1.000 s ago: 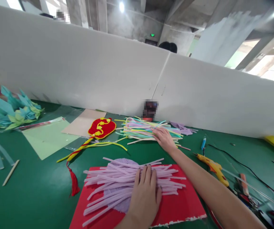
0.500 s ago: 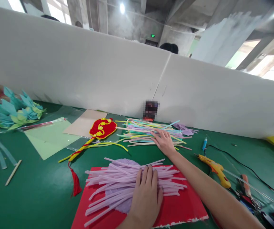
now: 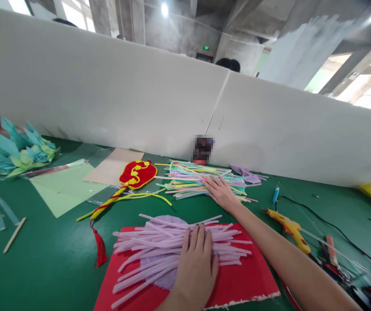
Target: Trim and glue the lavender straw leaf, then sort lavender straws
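Observation:
My left hand [image 3: 196, 263] lies flat, fingers extended, on a spread of lilac pipe cleaners [image 3: 140, 248]. Beneath them are a round purple fuzzy piece [image 3: 168, 280] and a red sheet [image 3: 246, 288] with a ragged white front edge. Farther back, my right hand [image 3: 220, 192] rests open on a pile of mixed pastel pipe cleaners [image 3: 185, 181], its fingers stretched across them. Left of that pile is a red fuzzy fan-like ornament [image 3: 145, 176] with yellow trim, a twisted yellow handle and a red tassel [image 3: 100, 250].
At right lie a yellow glue gun [image 3: 290, 229], its black cord, a blue pen-like item [image 3: 276, 194] and orange-handled pliers [image 3: 331, 250]. Green paper [image 3: 59, 194], a wooden stick [image 3: 14, 235] and teal paper flowers [image 3: 14, 149] are at left. A white partition [image 3: 124, 95] borders the green table.
My right hand has flattened on the pastel pile, its fingertips slightly farther left. Some pipe cleaners there have shifted and lie more level. My left hand stays in place.

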`<move>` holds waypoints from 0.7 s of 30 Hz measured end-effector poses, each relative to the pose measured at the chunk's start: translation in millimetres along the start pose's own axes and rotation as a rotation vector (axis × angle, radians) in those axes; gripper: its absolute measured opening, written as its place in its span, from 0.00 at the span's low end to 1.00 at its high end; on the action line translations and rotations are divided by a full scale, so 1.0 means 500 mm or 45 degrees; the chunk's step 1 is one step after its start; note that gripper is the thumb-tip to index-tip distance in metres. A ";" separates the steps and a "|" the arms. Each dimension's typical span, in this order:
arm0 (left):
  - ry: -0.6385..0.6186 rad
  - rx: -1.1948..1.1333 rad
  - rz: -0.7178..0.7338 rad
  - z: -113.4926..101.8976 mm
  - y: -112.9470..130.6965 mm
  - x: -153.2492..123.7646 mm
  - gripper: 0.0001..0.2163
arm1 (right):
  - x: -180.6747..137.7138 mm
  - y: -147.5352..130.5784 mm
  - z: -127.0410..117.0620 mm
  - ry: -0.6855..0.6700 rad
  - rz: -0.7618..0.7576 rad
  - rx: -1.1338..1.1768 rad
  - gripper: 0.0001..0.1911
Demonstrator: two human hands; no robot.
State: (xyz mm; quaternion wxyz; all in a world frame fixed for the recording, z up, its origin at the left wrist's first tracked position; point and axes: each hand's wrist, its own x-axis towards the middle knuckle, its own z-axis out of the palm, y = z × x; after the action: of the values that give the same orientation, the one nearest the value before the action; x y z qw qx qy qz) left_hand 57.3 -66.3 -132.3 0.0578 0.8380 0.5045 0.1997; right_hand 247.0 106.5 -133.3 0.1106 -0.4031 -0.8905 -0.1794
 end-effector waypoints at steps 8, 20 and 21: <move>-0.045 -0.010 -0.010 -0.005 0.000 0.002 0.21 | 0.038 0.013 0.030 0.041 0.096 -0.047 0.35; -0.036 -0.016 0.011 -0.008 0.001 0.002 0.22 | 0.056 0.012 0.036 0.016 0.161 -0.023 0.32; -0.027 -0.013 0.014 -0.008 0.001 0.002 0.21 | 0.054 0.009 0.029 0.017 0.159 -0.011 0.31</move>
State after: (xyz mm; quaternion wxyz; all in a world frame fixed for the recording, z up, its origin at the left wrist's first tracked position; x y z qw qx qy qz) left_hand 56.7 -66.1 -128.4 0.0662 0.8424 0.4984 0.1937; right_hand 231.9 133.5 -136.2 0.1259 -0.4573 -0.8620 -0.1786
